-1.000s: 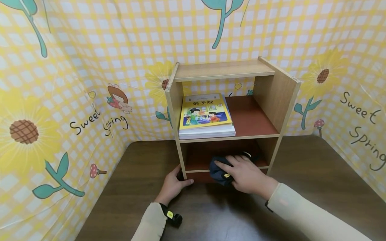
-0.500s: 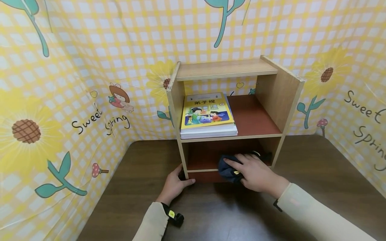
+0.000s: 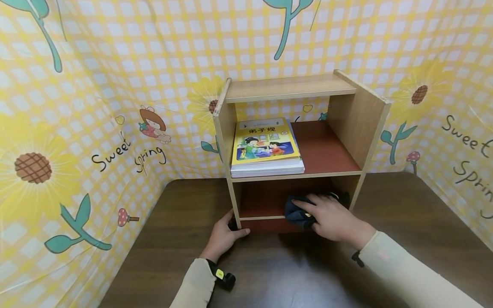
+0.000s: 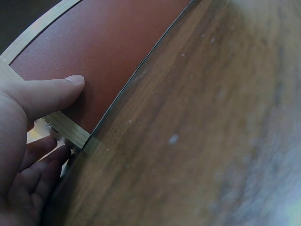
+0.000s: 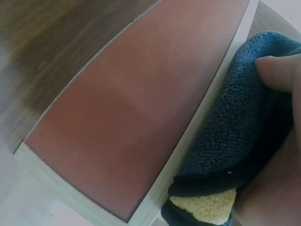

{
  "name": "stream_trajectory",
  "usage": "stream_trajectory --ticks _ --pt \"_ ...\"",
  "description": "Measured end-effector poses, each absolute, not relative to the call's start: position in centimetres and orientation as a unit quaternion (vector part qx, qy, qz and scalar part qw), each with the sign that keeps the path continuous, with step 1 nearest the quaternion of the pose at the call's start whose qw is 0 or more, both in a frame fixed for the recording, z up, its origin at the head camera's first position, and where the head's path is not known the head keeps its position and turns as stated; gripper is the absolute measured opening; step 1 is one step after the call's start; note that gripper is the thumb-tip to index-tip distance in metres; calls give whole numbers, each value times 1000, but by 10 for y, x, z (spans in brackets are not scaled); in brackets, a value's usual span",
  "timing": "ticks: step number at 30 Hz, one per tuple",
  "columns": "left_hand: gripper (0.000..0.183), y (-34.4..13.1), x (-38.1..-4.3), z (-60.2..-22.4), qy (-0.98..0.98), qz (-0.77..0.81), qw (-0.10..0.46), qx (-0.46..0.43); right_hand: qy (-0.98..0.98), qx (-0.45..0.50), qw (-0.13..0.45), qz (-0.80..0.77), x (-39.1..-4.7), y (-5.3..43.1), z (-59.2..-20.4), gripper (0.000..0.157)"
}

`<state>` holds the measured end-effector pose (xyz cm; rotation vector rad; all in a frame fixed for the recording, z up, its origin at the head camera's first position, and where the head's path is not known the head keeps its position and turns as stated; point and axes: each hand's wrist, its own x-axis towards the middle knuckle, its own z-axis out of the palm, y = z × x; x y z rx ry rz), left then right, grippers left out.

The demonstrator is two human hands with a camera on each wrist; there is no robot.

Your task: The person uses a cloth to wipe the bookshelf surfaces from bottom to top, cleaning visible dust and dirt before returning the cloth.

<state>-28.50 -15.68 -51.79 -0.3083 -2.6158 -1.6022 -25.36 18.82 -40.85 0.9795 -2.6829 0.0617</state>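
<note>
A small wooden shelf unit (image 3: 358, 128) with reddish-brown boards stands upright on the table. My left hand (image 3: 223, 237) grips the foot of its left side panel; in the left wrist view the thumb (image 4: 56, 94) lies across the front and the other fingers curl behind the panel. My right hand (image 3: 333, 218) holds a bunched dark blue cloth (image 5: 221, 127) with a yellow patch. The cloth lies over the front edge of the lower shelf (image 3: 262, 201), near the right side panel. In the right wrist view the thumb presses into its fuzzy fabric.
A stack of books (image 3: 265, 143) with a yellow illustrated cover lies flat on the left of the middle shelf. Brown wood-grain table (image 3: 173, 209) surrounds the unit. A yellow checked fabric backdrop (image 3: 173, 64) hangs behind and at both sides.
My right hand has slid the cloth rightward along the lower shelf, toward the right side panel. The left hand keeps its grip at the left foot. The view shifted slightly.
</note>
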Motion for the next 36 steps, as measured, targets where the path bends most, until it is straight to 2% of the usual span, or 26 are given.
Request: stream_trajectory --ticks 16,25,32,36 --pt "84 -154 -287 -517 -844 -525 25 -108 -959 262 77 72 -274 187 -400 60" --pt "84 -160 -287 -518 -844 -526 33 -99 -960 264 54 76 -286 178 -398 59" --pt "85 -160 -286 -519 -844 -527 32 -100 -968 224 -16 108 -297 172 -394 61" --pt "85 -158 -286 -520 -842 -529 31 -102 -971 209 -30 115 -305 169 -396 65"
